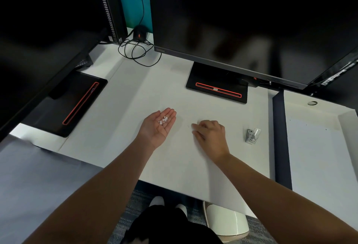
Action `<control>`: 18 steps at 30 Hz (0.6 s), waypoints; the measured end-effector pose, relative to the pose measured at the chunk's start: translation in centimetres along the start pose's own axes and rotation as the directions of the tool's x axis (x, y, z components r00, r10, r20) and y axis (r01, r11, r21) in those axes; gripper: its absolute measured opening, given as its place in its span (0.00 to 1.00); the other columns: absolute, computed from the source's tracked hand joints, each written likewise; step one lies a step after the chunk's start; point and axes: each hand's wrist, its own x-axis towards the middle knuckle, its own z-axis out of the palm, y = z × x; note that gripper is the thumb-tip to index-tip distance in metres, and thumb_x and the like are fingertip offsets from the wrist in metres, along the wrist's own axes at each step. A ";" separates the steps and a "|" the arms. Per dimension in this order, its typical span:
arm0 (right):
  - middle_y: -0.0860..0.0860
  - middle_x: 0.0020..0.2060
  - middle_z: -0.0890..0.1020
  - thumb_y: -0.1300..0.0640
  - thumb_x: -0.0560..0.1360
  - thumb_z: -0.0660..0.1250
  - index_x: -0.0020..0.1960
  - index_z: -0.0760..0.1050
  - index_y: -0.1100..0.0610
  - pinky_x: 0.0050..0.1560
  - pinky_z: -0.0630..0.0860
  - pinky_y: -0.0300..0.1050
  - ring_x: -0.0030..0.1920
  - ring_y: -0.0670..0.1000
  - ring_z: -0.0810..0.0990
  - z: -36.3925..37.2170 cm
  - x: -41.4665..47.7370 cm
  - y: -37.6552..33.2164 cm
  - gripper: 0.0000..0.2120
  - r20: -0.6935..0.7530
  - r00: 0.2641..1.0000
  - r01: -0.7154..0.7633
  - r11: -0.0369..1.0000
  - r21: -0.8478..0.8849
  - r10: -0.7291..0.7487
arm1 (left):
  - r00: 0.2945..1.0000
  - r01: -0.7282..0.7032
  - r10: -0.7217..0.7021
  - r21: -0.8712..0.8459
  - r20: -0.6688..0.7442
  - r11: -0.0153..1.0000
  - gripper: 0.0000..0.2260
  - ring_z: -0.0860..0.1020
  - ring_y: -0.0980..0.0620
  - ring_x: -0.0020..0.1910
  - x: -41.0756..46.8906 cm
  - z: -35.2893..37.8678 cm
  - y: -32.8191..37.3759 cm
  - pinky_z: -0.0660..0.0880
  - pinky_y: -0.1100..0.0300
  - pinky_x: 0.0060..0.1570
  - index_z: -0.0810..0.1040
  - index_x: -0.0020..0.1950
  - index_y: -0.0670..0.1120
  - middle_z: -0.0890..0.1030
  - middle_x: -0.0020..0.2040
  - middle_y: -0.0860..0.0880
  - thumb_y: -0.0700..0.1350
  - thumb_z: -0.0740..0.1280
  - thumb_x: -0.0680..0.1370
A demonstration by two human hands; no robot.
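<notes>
Head view: left hand (160, 125) lies palm up, fingers straight, cupping small white bits (164, 120); right hand (210, 137), at its 3 o'clock, rests knuckles up on the desk (155, 81), fingertips drawn together; whether they pinch a bit cannot be told. Judged step: gathering bits; next, carry each to the level palm.

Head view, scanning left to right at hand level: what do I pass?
Left monitor base → left hand, palm up, carrying white bits → right hand → small metal tool → dark divider strip.
</notes>
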 end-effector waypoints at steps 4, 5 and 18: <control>0.49 0.49 0.83 0.56 0.75 0.68 0.55 0.81 0.50 0.55 0.62 0.48 0.53 0.57 0.76 -0.3 1.2 -0.5 0.10 0.073 0.997 -0.022 0.998 0.059 0.017 | 1.000 -0.001 0.001 0.000 0.000 1.000 0.12 0.82 0.44 0.50 0.1 0.0 0.0 0.76 0.53 0.55 0.77 0.53 0.34 0.85 0.45 0.39 0.41 0.57 0.81; 0.49 0.49 0.83 0.56 0.75 0.68 0.55 0.82 0.50 0.56 0.62 0.49 0.53 0.57 0.76 -0.4 1.4 -0.7 0.10 0.083 0.996 -0.018 0.997 0.072 0.012 | 1.000 0.000 0.000 0.002 -0.003 1.000 0.13 0.82 0.44 0.50 0.1 0.0 0.0 0.76 0.53 0.54 0.78 0.53 0.34 0.85 0.45 0.39 0.41 0.57 0.81; 0.49 0.39 0.83 0.60 0.73 0.67 0.44 0.83 0.56 0.51 0.68 0.50 0.44 0.56 0.78 0.2 2.2 -1.5 0.06 0.061 0.996 0.074 0.996 -0.040 -0.071 | 1.000 0.013 -0.013 0.006 0.004 1.000 0.13 0.81 0.44 0.51 0.4 0.2 -0.1 0.74 0.53 0.60 0.77 0.53 0.34 0.83 0.50 0.39 0.41 0.57 0.81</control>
